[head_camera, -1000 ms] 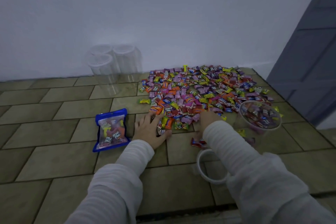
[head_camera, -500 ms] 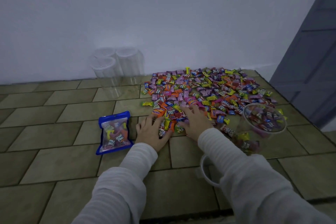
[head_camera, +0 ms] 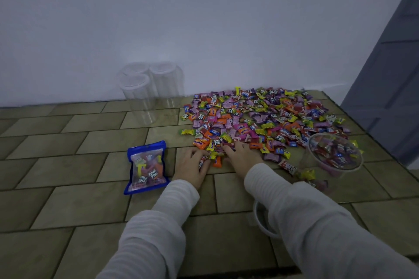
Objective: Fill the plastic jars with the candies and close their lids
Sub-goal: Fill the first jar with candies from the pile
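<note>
blue candy pouch [head_camera: 146,167] lies flat on the tiled floor [head_camera: 68,199] at far left, untouched; risk is low there unless the left sleeve drags it. three clear lidded jars [head_camera: 138,95] stand bunched by the wall, upright, apparently empty, well apart from the hands, so every refill needs a long carry and wrappers may drop on the way. left hand [head_camera: 192,166] lies palm down at the near edge of the candies [head_camera: 260,115], fingers spread and relaxed, grip not closed on anything, fingertips touching a few wrappers. right hand [head_camera: 243,156] just beside it, also flat and spread over the pile edge, nothing pinched that can be seen. judgement: scooping between two flat hands could squirt slick wrappers sideways, scattering them over the floor. white ring-shaped lid [head_camera: 260,217] sits half hidden under the right sleeve; the forearm could knock or slide it away. open jar [head_camera: 335,154] at right is partly filled and looks tilted toward the camera; a bump from the right arm may tip it and spill its load. a few loose candies already lie around its base.
</note>
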The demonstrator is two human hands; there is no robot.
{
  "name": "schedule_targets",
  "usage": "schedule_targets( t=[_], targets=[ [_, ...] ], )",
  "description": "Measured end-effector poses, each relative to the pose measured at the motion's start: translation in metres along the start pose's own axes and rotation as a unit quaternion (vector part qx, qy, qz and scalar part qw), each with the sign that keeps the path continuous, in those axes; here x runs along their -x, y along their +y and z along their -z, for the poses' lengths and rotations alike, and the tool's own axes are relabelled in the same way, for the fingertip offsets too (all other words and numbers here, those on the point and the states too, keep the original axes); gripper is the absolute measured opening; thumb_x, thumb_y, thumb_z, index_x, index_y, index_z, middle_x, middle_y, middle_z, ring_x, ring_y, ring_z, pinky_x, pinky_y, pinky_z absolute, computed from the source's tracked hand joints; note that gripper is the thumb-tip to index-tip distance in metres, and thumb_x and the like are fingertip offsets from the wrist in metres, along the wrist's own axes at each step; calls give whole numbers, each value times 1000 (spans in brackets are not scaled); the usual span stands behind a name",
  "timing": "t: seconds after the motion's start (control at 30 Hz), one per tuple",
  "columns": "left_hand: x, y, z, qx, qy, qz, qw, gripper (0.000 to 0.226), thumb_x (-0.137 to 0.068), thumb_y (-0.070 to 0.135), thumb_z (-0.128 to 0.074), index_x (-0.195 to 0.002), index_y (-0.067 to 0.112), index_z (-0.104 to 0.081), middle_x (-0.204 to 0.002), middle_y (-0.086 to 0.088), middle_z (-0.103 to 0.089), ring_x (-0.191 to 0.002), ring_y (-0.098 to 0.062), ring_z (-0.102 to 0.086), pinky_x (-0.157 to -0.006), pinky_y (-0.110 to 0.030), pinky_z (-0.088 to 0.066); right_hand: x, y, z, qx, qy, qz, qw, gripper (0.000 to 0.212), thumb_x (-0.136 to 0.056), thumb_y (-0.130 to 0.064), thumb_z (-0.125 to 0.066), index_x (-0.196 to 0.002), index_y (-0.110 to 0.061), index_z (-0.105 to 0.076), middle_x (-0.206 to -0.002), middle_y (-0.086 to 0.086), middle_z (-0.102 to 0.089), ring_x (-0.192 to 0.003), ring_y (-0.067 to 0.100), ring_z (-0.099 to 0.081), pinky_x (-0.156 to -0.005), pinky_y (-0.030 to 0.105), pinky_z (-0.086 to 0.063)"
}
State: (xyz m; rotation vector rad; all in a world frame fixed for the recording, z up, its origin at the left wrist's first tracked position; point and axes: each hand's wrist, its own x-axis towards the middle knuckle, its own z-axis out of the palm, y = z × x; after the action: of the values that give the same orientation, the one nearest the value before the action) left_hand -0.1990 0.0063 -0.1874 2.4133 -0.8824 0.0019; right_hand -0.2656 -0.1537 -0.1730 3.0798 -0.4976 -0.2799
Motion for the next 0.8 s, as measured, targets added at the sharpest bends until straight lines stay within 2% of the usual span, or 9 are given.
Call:
schedule_targets(
  t=[0.1, 0.17, 0.3, 0.43, 0.5, 0.57, 0.63, 0.73, 0.8],
  targets=[
    [-2, 0, 1, 2, -4, 11, 1000, 25, -95, 31, -50, -117, 23, -55, -121, 3, -50, -113, -11, -44, -92, -19, -31, -2, 1, 3, 22, -10, 3, 1000, 48, -103, -29, -36, -147, -20, -18, -131, 15, -45, -114, 31, -49, -78, 39, -50],
    [-3, 0, 2, 7, -9, 18, 1000, 23, -95, 31, -49, -116, 23, -55, -120, 3, -52, -113, -11, -45, -92, -20, -31, -2, -2, 2, 21, -4, -4, 1000, 48, -103, -26, -38, -146, -18, -19, -130, 14, -47, -114, 30, -49, -73, 36, -47],
    [-3, 1, 4, 28, -10, 34, 999, 21, -95, 31, -49, -113, 23, -54, -117, 3, -52, -111, -11, -45, -89, -19, -31, 1, -7, -3, 15, 17, -15, 1000, 52, -102, -20, -39, -148, -16, -16, -136, 16, -42, -123, 32, -41, -82, 34, -46],
    [-1, 1, 5, 35, -3, 28, 999, 18, -95, 28, -49, -111, 22, -56, -115, 3, -53, -110, -11, -45, -90, -19, -31, 2, -6, 2, 16, 5, -19, 1000, 54, -101, -18, -40, -148, -18, -14, -126, 16, -45, -96, 27, -55, -61, 30, -40],
    [-1, 0, 5, 38, -3, 27, 999, 17, -95, 28, -49, -109, 22, -56, -113, 4, -53, -109, -10, -46, -90, -19, -31, 3, -6, 5, 9, -3, -21, 1000, 49, -101, -20, -41, -145, -16, -19, -119, 14, -50, -83, 24, -54, -56, 30, -38],
    [0, -1, 4, 38, -6, 27, 999, 16, -95, 29, -49, -108, 24, -56, -111, 5, -54, -108, -10, -46, -90, -19, -32, 3, -3, 8, -9, 1, -19, 1000, 39, -103, -27, -36, -139, -15, -27, -112, 12, -56, -78, 23, -54, -59, 31, -41],
    [-1, -2, 4, 39, -8, 37, 999, 14, -94, 30, -50, -106, 25, -56, -109, 6, -54, -107, -9, -46, -91, -20, -32, 4, 1, 11, -49, 7, -22, 999, 34, -103, -35, -31, -130, -14, -35, -107, 9, -60, -82, 25, -59, -64, 34, -45],
    [-3, -1, 6, 38, -8, 58, 998, 8, -92, 27, -54, -100, 29, -55, -106, 10, -50, -107, -8, -44, -92, -22, -35, 9, 6, 16, -158, 32, -46, 986, 42, -102, -40, -34, -135, -16, -34, -112, 10, -62, -96, 28, -62, -72, 35, -49],
    [-2, 2, 8, 47, -1, 77, 996, 6, -93, 26, -53, -97, 30, -52, -104, 10, -49, -106, -8, -45, -92, -23, -36, 13, 10, 20, -215, 69, -53, 973, 45, -101, -43, -36, -139, -18, -35, -112, 9, -65, -98, 28, -63, -74, 36, -51]
  ],
)
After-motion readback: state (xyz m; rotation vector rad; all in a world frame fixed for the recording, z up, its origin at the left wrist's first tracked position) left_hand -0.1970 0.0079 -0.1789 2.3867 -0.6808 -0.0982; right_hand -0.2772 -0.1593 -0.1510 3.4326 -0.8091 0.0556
